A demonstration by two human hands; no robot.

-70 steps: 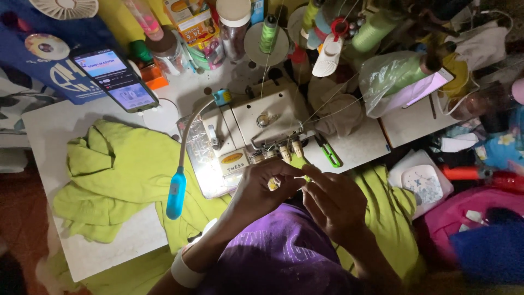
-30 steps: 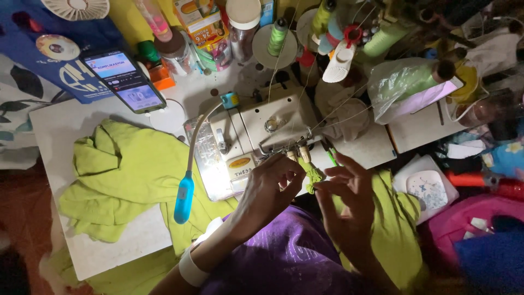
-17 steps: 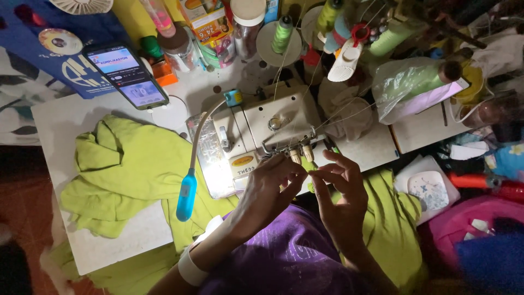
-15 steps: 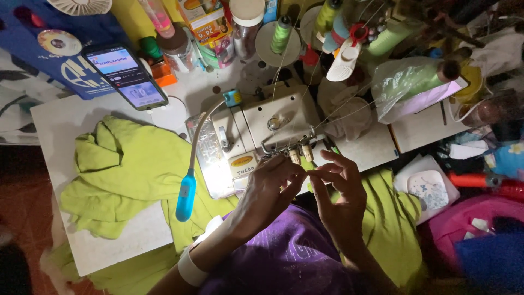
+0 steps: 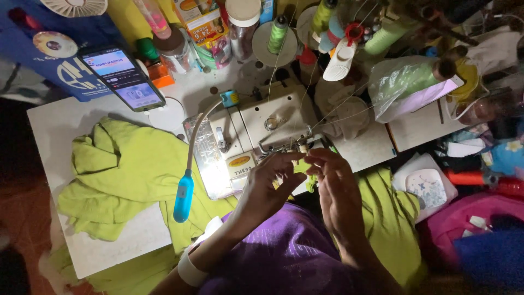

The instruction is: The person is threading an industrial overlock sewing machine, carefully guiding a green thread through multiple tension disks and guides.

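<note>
Fingers of both hands pinch, seemingly, green fabric beside the sewing machine.

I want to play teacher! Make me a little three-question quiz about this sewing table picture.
1. True or false: the phone lies with its screen lit up.
2. What colour is the cloth heaped on the white table? A) red B) lime green C) black
3. Fill in: the left hand and right hand meet in front of the white sewing ______.

Key: 1 true. 2 B. 3 machine. Extra: a blue clip lamp shines beside the machine, and thread spools stand behind it.
</note>
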